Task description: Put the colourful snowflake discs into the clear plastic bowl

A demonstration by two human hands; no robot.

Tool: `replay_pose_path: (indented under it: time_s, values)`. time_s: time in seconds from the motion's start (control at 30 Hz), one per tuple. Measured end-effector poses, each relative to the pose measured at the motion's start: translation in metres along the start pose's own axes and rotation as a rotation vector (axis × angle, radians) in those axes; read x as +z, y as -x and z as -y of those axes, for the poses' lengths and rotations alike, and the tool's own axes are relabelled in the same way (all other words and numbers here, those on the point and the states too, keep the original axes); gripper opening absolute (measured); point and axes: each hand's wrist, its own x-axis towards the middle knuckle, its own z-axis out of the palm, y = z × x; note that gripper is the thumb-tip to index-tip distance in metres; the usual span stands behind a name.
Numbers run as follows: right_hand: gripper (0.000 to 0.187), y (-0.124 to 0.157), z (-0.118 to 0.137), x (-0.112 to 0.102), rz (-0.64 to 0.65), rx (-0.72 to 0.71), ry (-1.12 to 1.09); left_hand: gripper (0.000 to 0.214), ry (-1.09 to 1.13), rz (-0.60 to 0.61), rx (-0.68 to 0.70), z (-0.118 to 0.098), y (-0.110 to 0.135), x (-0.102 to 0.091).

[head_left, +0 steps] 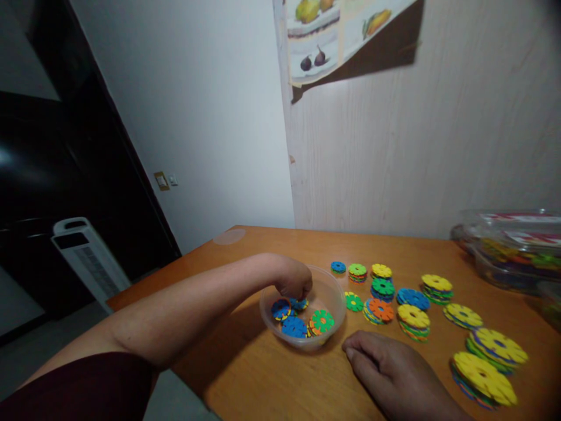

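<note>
My left hand [297, 282] reaches down into a clear plastic bowl [337, 292], its fingers curled and pressed together. The fingertips are at a blue notched disc [300, 304] in the bowl; whether they grip it or something else is hidden. Beside it in the bowl lie more notched plastic discs, with blue ones [293, 327] at the front and a green one [322, 321] on top of a small pile at the right. My right hand [390, 368] rests on the table to the right of the bowl, loosely closed, with no object showing in it.
Several stacks of notched discs, such as a yellow-topped one [482, 377], stand on the wooden table [263, 380] at the right. Lidded clear boxes [517, 251] of coloured pieces sit at the back right. A translucent lid [229, 236] lies at the far left corner.
</note>
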Motion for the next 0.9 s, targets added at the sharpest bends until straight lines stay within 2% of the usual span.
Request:
replay_pose_path:
  time_s: [0.17, 0.33, 0.47, 0.63, 0.9]
  values:
    - [0.032, 0.0004, 0.0019, -0.0009, 0.003, -0.005, 0.000, 0.025, -0.003, 0.023, 0.009, -0.0022, 0.0010, 0.0005]
    - [0.031, 0.0004, 0.0015, -0.0016, -0.006, -0.008, -0.004, 0.023, -0.012, 0.009, -0.039, -0.0014, -0.0010, 0.0005]
    - [0.031, 0.0006, 0.0018, -0.0013, -0.004, 0.000, -0.006, 0.027, -0.028, -0.004, -0.047, -0.0037, 0.0028, 0.0000]
    - [0.030, 0.0004, -0.0002, 0.0000, -0.003, -0.008, -0.016, 0.032, -0.037, 0.049, -0.010, -0.0063, 0.0056, -0.0010]
    - [0.030, 0.0004, -0.0028, 0.0006, -0.008, -0.012, -0.030, 0.030, -0.006, 0.060, -0.043, -0.0074, 0.0039, 0.0004]
